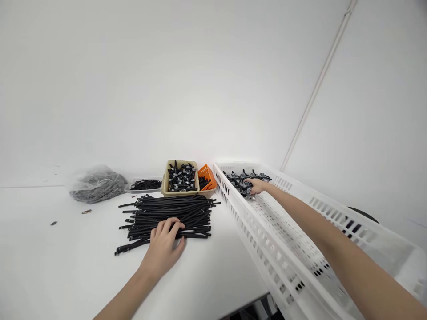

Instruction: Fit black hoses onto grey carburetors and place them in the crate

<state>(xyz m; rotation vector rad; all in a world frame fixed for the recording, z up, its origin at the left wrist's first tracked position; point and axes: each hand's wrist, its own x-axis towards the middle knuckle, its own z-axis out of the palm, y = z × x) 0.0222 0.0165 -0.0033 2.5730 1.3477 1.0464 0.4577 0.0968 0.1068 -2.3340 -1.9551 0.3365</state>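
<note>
My left hand [167,240] lies over the front edge of a wide pile of black rods [173,213], fingers apart and touching them. The rods look like thin flexible tubes, laid roughly side by side on the white table. Far to the right, my right hand [256,185] reaches into a long white plastic crate [243,226]. Its fingers are closed around a black part with a round greyish disc [247,183], partly hidden by the hand. Several similar black parts [235,178] lie together at the crate's far end.
Behind the rods stands a beige basket [180,194] full of black pieces with round silvery ends. An orange basket [210,178] leans beside it. Further left are a clear tray [145,191] of thin black loops and a plastic bag [100,184] of dark material. Small scraps [86,211] dot the table.
</note>
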